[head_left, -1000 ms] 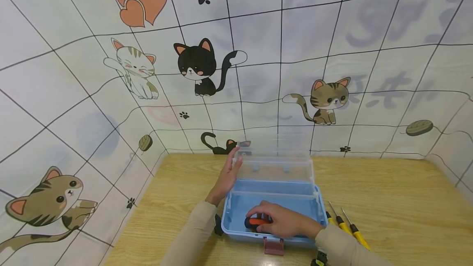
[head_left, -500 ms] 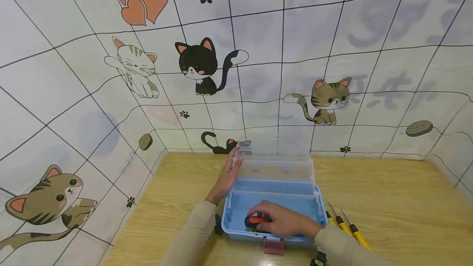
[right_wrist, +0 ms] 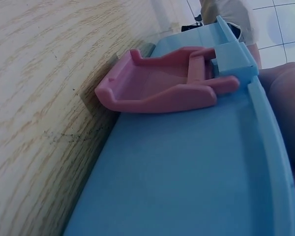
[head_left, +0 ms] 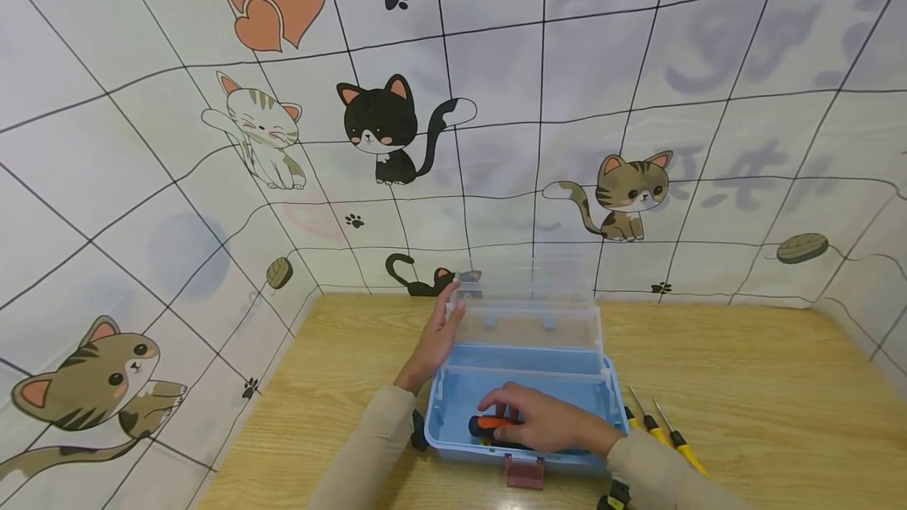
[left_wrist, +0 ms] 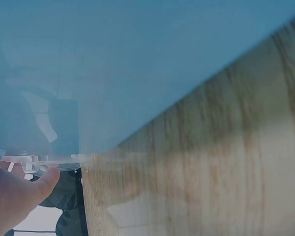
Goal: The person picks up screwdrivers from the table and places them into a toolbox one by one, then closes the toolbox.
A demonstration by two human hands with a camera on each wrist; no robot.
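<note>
Placing the tool [head_left: 486,424] inside the box [head_left: 453,396], apparently: right hand [head_left: 544,418] curls round it, left hand [head_left: 433,343] pinches the lid [head_left: 520,330]; next, likely, release.

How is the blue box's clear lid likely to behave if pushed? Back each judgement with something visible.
The clear lid is probably stiff: it stands raised with fairly straight edges. It looks thin and see-through, so it is likely light for its size. It rises along the far side of the blue box, so a push may swing it rather than slide it.
</note>
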